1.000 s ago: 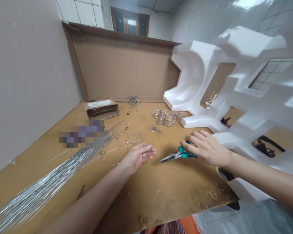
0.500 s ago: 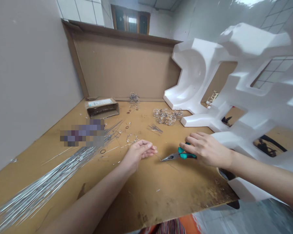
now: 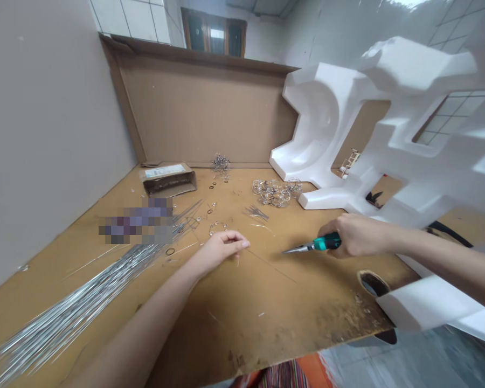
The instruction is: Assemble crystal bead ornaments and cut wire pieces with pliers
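Near the middle of the table, my left hand [image 3: 223, 250] is closed in a pinch on a thin metal wire [image 3: 271, 262], whose free length slants down to the right. My right hand [image 3: 358, 234] grips needle-nose pliers [image 3: 320, 243] by their teal and black handles. The plier jaws look shut and point left, apart from the wire. Beyond my hands lie a small bunch of short wires [image 3: 258, 213] and a heap of bent wire pieces [image 3: 272, 193].
A long bundle of straight wires [image 3: 84, 302] covers the table's left side. Behind it stand a small cardboard box [image 3: 167, 183] and a tangle of wire [image 3: 221, 161]. White foam packaging [image 3: 323, 108] rises at the right. The table has a round hole [image 3: 373, 283] near its right edge.
The pliers have come away from the wire; my right hand has moved right and turned them. My left hand has shifted slightly left with the wire. A short piece now lies near the short-wire bunch.
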Motion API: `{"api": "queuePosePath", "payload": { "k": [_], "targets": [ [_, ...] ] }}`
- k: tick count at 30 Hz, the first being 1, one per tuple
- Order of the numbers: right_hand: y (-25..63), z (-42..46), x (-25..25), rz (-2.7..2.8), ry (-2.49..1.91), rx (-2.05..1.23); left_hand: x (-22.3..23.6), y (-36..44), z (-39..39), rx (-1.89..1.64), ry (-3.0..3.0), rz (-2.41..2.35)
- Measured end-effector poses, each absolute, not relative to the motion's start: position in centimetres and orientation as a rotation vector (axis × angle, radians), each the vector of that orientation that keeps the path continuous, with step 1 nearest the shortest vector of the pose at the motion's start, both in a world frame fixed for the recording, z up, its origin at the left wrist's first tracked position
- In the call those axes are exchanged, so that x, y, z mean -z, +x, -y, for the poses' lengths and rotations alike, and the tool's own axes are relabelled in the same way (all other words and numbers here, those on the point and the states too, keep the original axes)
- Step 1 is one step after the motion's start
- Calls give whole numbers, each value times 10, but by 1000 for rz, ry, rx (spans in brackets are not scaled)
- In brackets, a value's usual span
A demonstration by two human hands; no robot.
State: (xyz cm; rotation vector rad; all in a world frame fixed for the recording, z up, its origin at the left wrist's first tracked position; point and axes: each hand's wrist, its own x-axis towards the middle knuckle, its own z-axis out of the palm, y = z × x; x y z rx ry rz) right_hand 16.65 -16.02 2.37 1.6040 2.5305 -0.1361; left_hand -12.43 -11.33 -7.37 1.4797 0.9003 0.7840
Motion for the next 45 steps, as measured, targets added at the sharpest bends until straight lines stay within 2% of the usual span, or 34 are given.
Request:
{"api": "queuePosePath", "payload": {
  "k": [8,14,17,19,23,24,26,29,31,33,36,38,39,41,45],
  "targets": [
    [176,167,-30,-2535,1582,-44,80,-126,112,-635,1444,-752],
    [171,171,-22,-2602,1632,-834,83,-125,111,-660,1298,-721],
    [170,169,-23,-2544,1665,-1068,83,-126,113,-649,1314,-662],
    [170,167,-26,-2596,1626,-976,83,-126,114,-640,1351,-653],
    [171,170,-25,-2756,1356,-253,84,-124,115,-632,1436,-707],
    [171,172,-24,-2757,1326,-179,85,-123,115,-626,1449,-722],
    [172,174,-19,-2762,1366,-343,86,-122,115,-606,1476,-755],
    [173,175,-14,-2734,1430,-963,89,-122,114,-545,1519,-783],
    [173,175,-13,-2715,1371,-1140,90,-121,113,-541,1523,-787],
    [171,177,-13,-2731,1327,-981,92,-120,112,-630,1527,-840],
    [170,181,-10,-2729,1424,-388,95,-119,110,-781,1587,-960],
    [170,184,-7,-2681,1517,3,97,-119,110,-761,1629,-977],
    [170,185,-5,-2652,1564,95,99,-118,110,-731,1641,-971],
    [171,184,-4,-2634,1645,-5,101,-117,111,-713,1649,-959],
    [175,179,-6,-2754,1611,-556,100,-116,111,-745,1545,-943]
  ]
}}
